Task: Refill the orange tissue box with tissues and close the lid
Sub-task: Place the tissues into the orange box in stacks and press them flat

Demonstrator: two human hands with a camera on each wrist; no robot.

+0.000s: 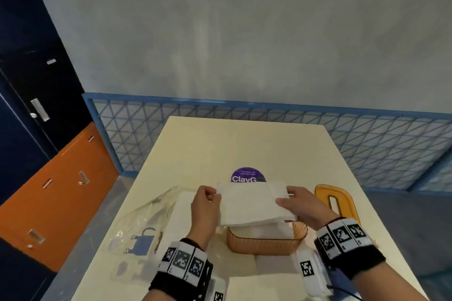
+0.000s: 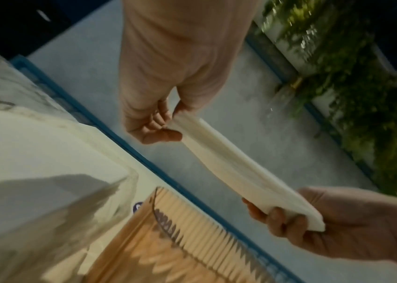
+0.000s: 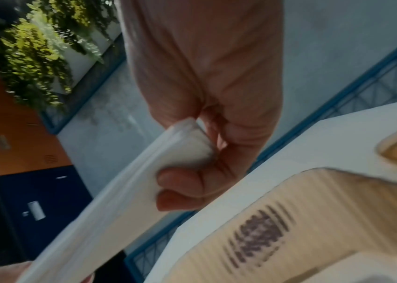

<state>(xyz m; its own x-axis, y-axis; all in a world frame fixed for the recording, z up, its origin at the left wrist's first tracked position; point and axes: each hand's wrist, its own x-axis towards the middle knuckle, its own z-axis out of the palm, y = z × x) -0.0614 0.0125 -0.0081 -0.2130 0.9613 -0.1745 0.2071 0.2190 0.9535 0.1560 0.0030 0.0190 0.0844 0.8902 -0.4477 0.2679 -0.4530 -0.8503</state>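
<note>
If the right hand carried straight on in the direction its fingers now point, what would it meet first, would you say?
Probably the left hand: the right hand points leftward across the tissue stack both grip, above the orange tissue box. Depth is unclear, so it might pass just beyond.

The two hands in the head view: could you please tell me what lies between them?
A white stack of folded tissues spans the gap, the left hand and right hand each gripping one end; the head view shows it.
</note>
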